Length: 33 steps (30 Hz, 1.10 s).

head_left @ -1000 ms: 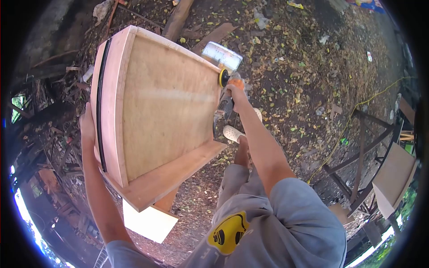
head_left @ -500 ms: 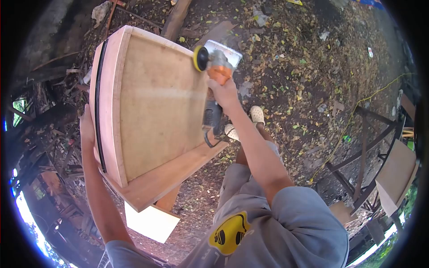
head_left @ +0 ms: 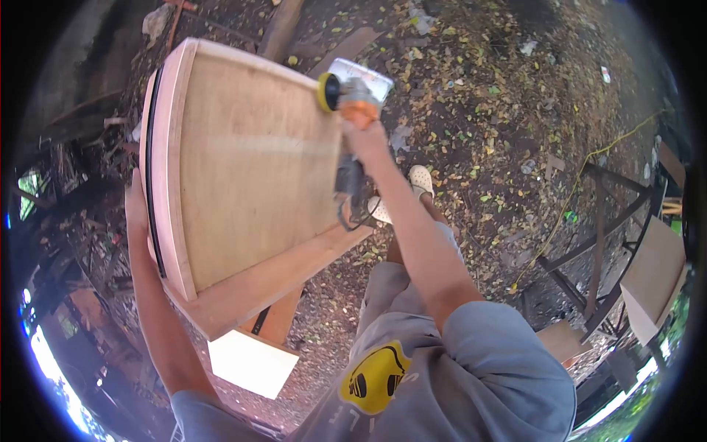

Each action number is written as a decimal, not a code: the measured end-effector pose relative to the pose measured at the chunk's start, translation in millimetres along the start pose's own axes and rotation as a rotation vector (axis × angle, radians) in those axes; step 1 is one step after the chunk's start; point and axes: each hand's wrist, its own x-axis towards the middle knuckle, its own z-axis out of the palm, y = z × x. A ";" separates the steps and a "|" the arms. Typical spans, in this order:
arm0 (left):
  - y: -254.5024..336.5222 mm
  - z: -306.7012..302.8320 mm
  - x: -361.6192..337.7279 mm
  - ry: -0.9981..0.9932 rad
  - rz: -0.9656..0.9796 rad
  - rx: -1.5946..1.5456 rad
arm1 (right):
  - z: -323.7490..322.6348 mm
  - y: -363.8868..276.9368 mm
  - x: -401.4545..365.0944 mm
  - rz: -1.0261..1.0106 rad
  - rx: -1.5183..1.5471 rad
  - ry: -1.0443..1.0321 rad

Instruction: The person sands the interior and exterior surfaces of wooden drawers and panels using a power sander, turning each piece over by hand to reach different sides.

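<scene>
1. Head view: a shallow wooden box (head_left: 250, 169) stands tilted on its lower wall, with its open face towards the person and its long axis running from lower left to upper right.
2. A sander (head_left: 352, 103) lies along the box's right wall. Its long axis runs up and away from the person. The yellow disc (head_left: 326, 92) is at the far end, facing left into the box at its upper right corner. Whether the disc touches the plywood cannot be told.
3. The right hand (head_left: 366, 140) is clamped around the sander's body just below the orange head, beside the box's right wall.
4. The left hand (head_left: 136, 214) lies flat, fingers stretched, against the outside of the box's left wall. The two hands are well apart, with the box between them.
5. Of the things in view, only the sander's disc end lies within the box's walls.
6. A white board (head_left: 250, 365) lies below the box's lower wall.
7. A foot in a pale clog (head_left: 421, 179) stands on leaf-strewn ground right of the box.
8. A dark metal frame (head_left: 596, 250) stands well to the right of the box, and a yellow cord (head_left: 589, 173) crosses the ground near it.
</scene>
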 end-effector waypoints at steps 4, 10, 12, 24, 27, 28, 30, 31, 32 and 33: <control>5.3 -3.4 8.7 0.003 -0.014 0.031 | -52.5 70.5 34.3 0.216 -0.327 -0.065; -35.4 -19.7 59.2 -0.052 -0.084 -0.007 | -142.7 132.1 -23.7 -0.086 -0.446 -0.105; -36.7 -18.8 68.0 0.003 -0.078 0.148 | -159.1 121.1 -51.6 -0.099 -0.452 -0.151; 23.2 10.0 -34.5 -0.004 0.139 0.346 | -188.1 85.1 -78.2 0.025 -0.264 -0.116; 56.0 33.0 -82.4 0.012 0.232 0.536 | -224.7 118.1 -50.9 -0.062 -0.013 -0.098; 74.4 42.1 -102.1 0.046 0.244 0.465 | -228.2 118.1 -47.9 -0.029 0.076 -0.075; 112.9 49.7 -122.8 -0.045 0.166 0.443 | -232.4 54.8 -70.3 0.119 0.074 -0.073; 137.0 49.6 -135.1 -0.042 -0.065 0.313 | -238.8 58.1 -64.3 0.100 0.077 -0.052; 124.5 70.3 -118.7 -0.021 0.039 0.287 | -251.6 67.6 -53.6 0.084 0.081 -0.032; 165.6 55.5 -140.0 -0.052 -0.028 0.249 | -265.4 78.1 -43.8 0.057 0.073 -0.044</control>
